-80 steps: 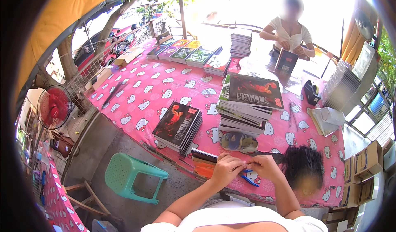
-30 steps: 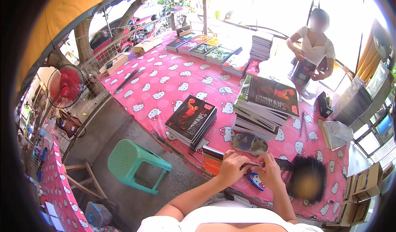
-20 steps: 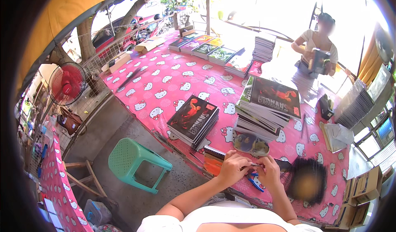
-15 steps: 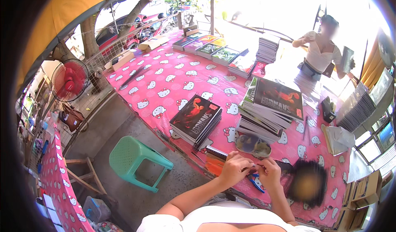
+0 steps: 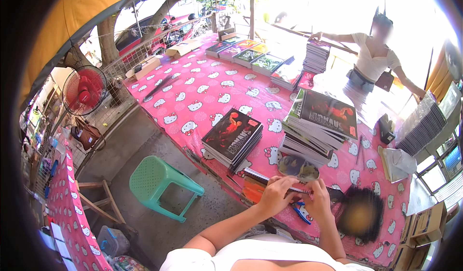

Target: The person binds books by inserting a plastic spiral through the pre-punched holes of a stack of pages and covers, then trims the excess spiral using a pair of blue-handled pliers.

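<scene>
Near the front edge of the table, a spiral notebook point(image 5: 252, 192) with an orange cover lies partly under my hands. My left hand point(image 5: 277, 195) has its fingers closed on the notebook's dark bound edge. Just to the right, my right hand point(image 5: 318, 199) pinches the same edge, with fingertips close to the left ones. The fingers hide exactly what lies between them. Blue-handled pliers point(image 5: 302, 214) rest on the table below the hands, next to the right one. A dark, shallow oval dish point(image 5: 298, 168) stands just beyond them.
Stacked spiral notebooks point(image 5: 233, 135) stand ahead left; a taller pile point(image 5: 329, 115) is ahead right. A black mesh-like mass point(image 5: 371, 201) with a blurred tan middle lies at right. A green stool point(image 5: 153, 178) stands left of the table. Across it, a person point(image 5: 374, 54) reaches toward stacks.
Both hands have shifted slightly along the notebook's bound edge, and more of it shows between them. The person across the table has spread both arms out to the stacks on either side.
</scene>
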A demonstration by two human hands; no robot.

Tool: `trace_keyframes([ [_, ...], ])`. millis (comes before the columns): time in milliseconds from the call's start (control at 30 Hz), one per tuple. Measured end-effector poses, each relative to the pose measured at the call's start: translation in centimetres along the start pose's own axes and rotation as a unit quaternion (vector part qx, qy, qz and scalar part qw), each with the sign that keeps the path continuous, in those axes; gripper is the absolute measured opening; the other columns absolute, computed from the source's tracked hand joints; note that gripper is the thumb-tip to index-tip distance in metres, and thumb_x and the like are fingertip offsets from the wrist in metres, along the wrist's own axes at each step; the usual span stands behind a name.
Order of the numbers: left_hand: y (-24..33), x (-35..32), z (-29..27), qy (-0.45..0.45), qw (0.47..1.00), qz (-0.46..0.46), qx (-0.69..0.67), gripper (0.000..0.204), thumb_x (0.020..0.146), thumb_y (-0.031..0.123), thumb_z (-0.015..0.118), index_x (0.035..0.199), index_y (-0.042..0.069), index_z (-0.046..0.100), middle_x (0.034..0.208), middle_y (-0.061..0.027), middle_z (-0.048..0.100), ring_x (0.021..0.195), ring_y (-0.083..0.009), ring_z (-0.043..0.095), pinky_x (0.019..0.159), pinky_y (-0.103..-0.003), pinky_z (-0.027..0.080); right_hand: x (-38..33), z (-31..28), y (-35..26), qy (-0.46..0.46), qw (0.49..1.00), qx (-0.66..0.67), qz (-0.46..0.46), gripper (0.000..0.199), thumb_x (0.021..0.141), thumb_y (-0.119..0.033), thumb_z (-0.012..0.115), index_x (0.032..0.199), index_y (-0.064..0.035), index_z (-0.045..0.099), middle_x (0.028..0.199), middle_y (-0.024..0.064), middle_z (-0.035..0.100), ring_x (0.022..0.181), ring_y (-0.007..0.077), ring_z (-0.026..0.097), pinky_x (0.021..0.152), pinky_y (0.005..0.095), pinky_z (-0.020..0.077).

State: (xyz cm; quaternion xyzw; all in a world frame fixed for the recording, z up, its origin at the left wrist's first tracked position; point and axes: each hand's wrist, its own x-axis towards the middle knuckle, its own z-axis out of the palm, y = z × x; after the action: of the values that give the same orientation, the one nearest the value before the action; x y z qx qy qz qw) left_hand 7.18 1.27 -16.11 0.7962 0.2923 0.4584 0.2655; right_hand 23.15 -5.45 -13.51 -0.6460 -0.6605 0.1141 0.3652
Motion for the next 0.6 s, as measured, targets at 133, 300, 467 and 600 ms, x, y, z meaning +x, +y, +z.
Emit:
trace_keyframes([
  [133,-0.8,-0.4,-0.1,-0.033,0.999,0.026,0.026,0.025,0.069,0.008,0.074,0.093,0.007,0.067,0.117,-0.0122,0.060,0.101,-0.0242,0.061,0.092,-0.038,0.039,-0.2,0.3,0.6,-0.011,1.000,-0.015,-0.022,0.024,0.073,-0.013,0.071,0.091,-0.0044,0.058,0.088,0.0139,0.057,0.076,0.0318,0.060,0.062,0.0400,0.0477],
  [300,0.1,-0.2,-0.9,0.002,0.994,0.044,0.100,0.020,0.069,0.014,0.074,0.088,0.011,0.071,0.112,-0.0078,0.063,0.094,-0.0203,0.062,0.098,-0.040,0.035,0.1,0.2,-1.2,0.014,1.000,-0.015,-0.011,0.019,0.075,-0.014,0.070,0.085,-0.0046,0.058,0.084,0.0121,0.057,0.075,0.0313,0.060,0.060,0.0395,0.0475],
  [467,-0.8,-0.7,-0.6,-0.016,0.996,0.031,0.085,0.018,0.069,0.019,0.075,0.086,0.014,0.072,0.089,-0.0015,0.068,0.085,-0.0171,0.062,0.100,-0.042,0.032,0.1,-0.2,-1.7,-0.010,1.000,-0.008,-0.010,0.020,0.074,-0.016,0.071,0.085,-0.0045,0.059,0.081,0.0117,0.055,0.074,0.0326,0.058,0.063,0.0408,0.0464],
  [600,-0.7,-0.5,-0.5,-0.005,0.996,0.034,0.083,0.019,0.069,0.019,0.076,0.086,0.014,0.072,0.080,-0.0002,0.067,0.081,-0.0168,0.062,0.099,-0.042,0.033,0.4,0.1,-0.9,0.026,0.996,-0.037,-0.077,0.018,0.074,-0.014,0.070,0.085,-0.0049,0.060,0.079,0.0120,0.054,0.071,0.0335,0.056,0.062,0.0435,0.0449],
])
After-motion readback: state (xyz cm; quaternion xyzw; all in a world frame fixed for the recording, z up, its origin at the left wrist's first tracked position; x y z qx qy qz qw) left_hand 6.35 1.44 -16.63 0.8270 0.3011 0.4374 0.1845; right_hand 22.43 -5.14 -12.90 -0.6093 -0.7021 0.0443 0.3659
